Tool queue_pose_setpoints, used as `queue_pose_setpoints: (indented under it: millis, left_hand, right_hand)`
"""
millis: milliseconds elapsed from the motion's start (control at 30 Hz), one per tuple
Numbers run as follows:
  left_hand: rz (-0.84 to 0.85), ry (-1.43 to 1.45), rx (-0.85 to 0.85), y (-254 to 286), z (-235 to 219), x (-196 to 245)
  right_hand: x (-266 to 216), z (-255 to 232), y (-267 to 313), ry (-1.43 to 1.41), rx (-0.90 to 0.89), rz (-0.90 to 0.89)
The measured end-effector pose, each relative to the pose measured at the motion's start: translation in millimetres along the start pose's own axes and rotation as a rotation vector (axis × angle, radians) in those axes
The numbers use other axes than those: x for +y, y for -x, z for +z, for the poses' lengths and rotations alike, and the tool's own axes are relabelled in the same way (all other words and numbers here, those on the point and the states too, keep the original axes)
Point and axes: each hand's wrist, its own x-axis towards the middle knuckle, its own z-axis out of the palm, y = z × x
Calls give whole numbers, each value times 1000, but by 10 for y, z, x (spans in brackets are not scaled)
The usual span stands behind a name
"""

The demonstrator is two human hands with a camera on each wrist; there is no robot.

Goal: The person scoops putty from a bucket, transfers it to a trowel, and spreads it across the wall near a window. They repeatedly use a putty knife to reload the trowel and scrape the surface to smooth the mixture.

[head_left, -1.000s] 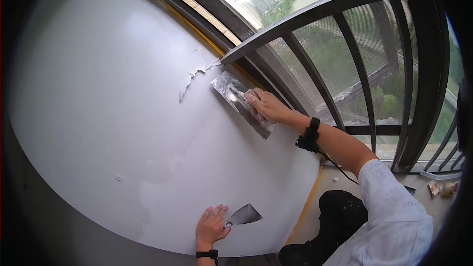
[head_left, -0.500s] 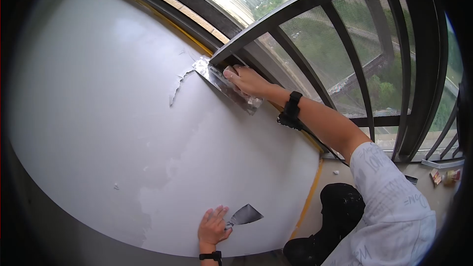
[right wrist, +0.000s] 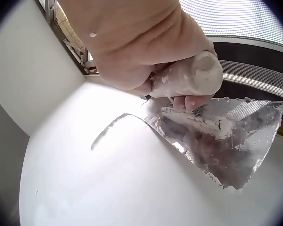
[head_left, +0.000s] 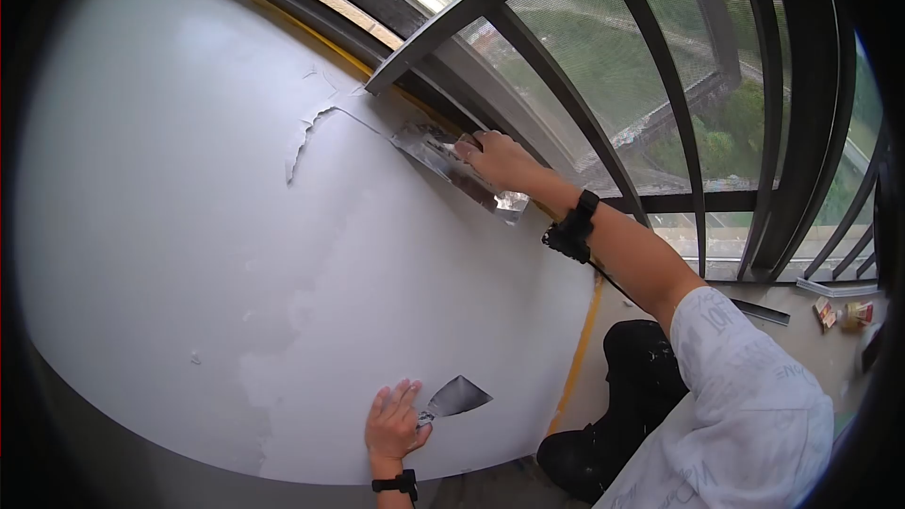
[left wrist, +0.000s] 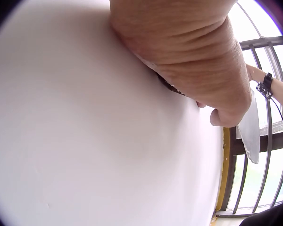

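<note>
My right hand grips the handle of a broad steel plastering trowel, its plate against the white wall just below the railing. In the right wrist view the fingers curl round a pale, smeared handle, and grey-white putty streaks the plate. A ragged ridge of putty curves across the wall, with a thin line running from it to the trowel's edge. Lower down, my left hand lies on the wall, fingers outstretched, thumb holding the handle of a putty knife whose blade points right.
A dark metal railing with mesh behind it stands close along the wall's right side. Yellow tape edges the wall. The person's bent leg is beside it. Small packets and a metal strip lie on the floor.
The trowel went up to the railing's corner by the ragged putty, then back down to the right, where a thin line now shows. The left hand stays on the wall; the head view has shifted.
</note>
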Motion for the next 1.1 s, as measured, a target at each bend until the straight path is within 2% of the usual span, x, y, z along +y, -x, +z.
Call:
queue_pose_setpoints:
  millis: [167, 233, 367, 433, 500, 567, 600, 733, 1000, 1100]
  left_hand:
    - [-3, 12, -6, 10, 18, -14]
    - [-6, 10, 1, 18, 25, -7]
    - [-14, 3, 22, 25, 36, 9]
    - [-26, 28, -9, 8, 26, -9]
    - [-29, 20, -3, 0, 31, -6]
    - [-17, 21, -26, 8, 17, -10]
    - [-14, 9, -34, 8, 9, -14]
    - [-20, -4, -24, -17, 6, -4]
    - [-19, -42, -70, -5, 12, -16]
    - [-11, -49, -53, 12, 52, -8]
  right_hand:
    - [515, 145, 87, -6, -72, -43]
    - [727, 277, 143, -32, 4, -52]
    - [1055, 376, 448, -84, 41, -52]
    - [1163, 407, 569, -121, 34, -148]
    - [990, 320, 593, -124, 55, -225]
    - [748, 360, 489, -187, 210, -389]
    - [620, 332, 394, -269, 142, -322]
    - [297, 329, 48, -337, 157, -314]
    - [179, 501, -223, -230, 359, -292]
    - [58, 417, -279, -294, 276, -207]
